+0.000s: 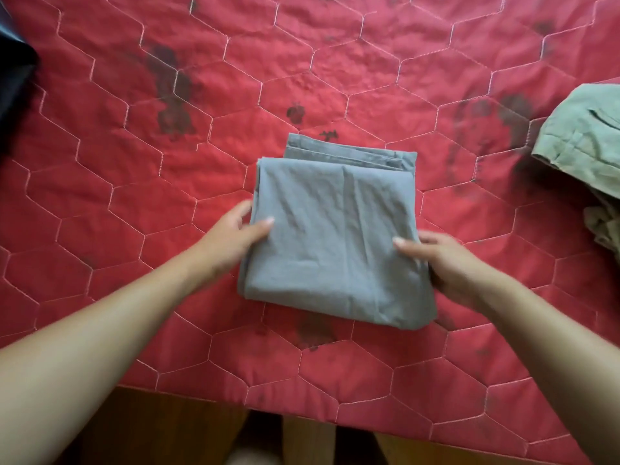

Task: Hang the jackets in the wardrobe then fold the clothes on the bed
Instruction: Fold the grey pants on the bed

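**Head view, looking down onto the bed.** A red quilt (134, 196), stitched in pale hexagons and marked with dark blotches, covers the surface. Its near edge runs across the bottom of the view, with brown wood (151, 427) below it.

**Grey garment** (332, 229). It is folded into a compact rectangle of several layers and lies on the quilt about midway between the left and right edges. It is closer to the near edge than to the far one. The ends of the lower layers show as a stepped band along the fold's far side. The top face is flat with light creases.

**Left hand** (231, 239). It is at the garment's left edge. The thumb (263, 224) lies on the top face and the fingers curl against and under the edge, pinching the layers.

**Right hand** (449, 266). It is at the garment's right edge, toward its near corner. The thumb lies on top and the fingers are tucked beneath the cloth, mostly hidden, so it grips the fold as the left hand does. Both forearms are bare and enter from the near side of the bed.

**Green garment** (583, 139). It is unfolded and rumpled at the quilt's right edge, well apart from the grey garment and partly cut off by the frame.

**Dark cloth** (13, 78). It lies at the quilt's left edge toward the far side. It is mostly out of view, and what it is cannot be told.
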`<state>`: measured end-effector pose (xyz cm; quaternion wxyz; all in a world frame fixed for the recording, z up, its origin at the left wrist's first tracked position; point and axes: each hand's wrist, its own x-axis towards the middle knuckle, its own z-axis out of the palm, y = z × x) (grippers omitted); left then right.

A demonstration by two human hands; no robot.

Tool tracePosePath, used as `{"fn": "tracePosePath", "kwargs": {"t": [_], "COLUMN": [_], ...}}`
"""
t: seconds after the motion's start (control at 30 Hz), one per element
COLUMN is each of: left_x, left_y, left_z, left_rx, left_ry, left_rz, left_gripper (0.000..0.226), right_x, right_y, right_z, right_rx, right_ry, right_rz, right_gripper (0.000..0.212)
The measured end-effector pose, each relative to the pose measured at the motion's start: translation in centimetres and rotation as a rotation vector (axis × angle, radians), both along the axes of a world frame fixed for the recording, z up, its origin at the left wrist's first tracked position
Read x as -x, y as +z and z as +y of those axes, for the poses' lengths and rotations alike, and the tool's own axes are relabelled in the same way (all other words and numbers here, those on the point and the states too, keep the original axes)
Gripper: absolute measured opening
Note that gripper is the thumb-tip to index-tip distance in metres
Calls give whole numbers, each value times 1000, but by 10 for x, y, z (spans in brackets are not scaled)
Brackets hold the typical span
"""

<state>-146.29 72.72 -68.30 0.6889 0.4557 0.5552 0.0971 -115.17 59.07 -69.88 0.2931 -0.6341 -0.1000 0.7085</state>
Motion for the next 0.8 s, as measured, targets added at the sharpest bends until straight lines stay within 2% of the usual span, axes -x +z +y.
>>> {"fn": "tracePosePath", "kwargs": {"t": [0.1, 0.27, 0.47, 0.53, 0.6, 0.67, 0.7, 0.73, 0.8], "left_x": [-30, -45, -56, -60, -63, -64, -63, -61, -53], "left_y": [4, 16, -4, -10, -11, -7, -5, -6, -13], "left_z": [23, 40, 61, 62, 59, 48, 38, 25, -1], "left_rx": [-85, -205, -153, -180, -391, -752, -940, -1102, -1297], "left_ry": [136, 90, 51, 4, -50, -98, -177, -316, -667], "left_rz": [-23, -135, -30, 38, 175, 379, 472, 536, 600], "left_gripper": [14, 20, 28, 34, 53, 73, 76, 75, 71], "right_x": [9, 10, -1, 3, 9, 19, 27, 37, 57], "right_y": [10, 24, 8, 4, 9, 15, 18, 18, 9], "right_z": [41, 53, 55, 58, 60, 54, 51, 48, 42], "right_rx": [-169, -315, -172, -120, -138, -302, -417, -515, -634], "right_ry": [-72, -156, -174, -165, -80, 93, 192, 305, 595], "right_rz": [-177, -321, -442, -490, -713, -1118, -1297, -1414, -1488], "right_gripper": [24, 36, 23, 25, 37, 54, 60, 63, 65]}}
